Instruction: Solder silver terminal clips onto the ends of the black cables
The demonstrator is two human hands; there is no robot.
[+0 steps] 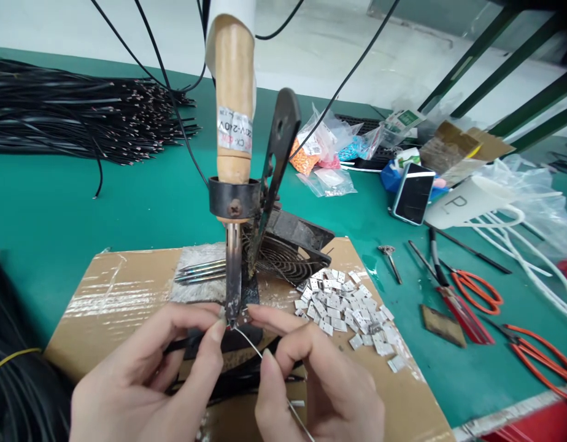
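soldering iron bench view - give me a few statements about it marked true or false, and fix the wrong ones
1. The right hand holds a thin silvery wire that runs up to the soldering iron's tip. True.
2. The left hand grips the soldering iron by its wooden handle. False: a black ring holds the iron, tip down, and the left hand's fingers are by the tip.
3. Small pale metal pieces lie in a pile on the cardboard. True.
4. The phone lies on the cardboard. False: it is off the cardboard, beside the white cup.
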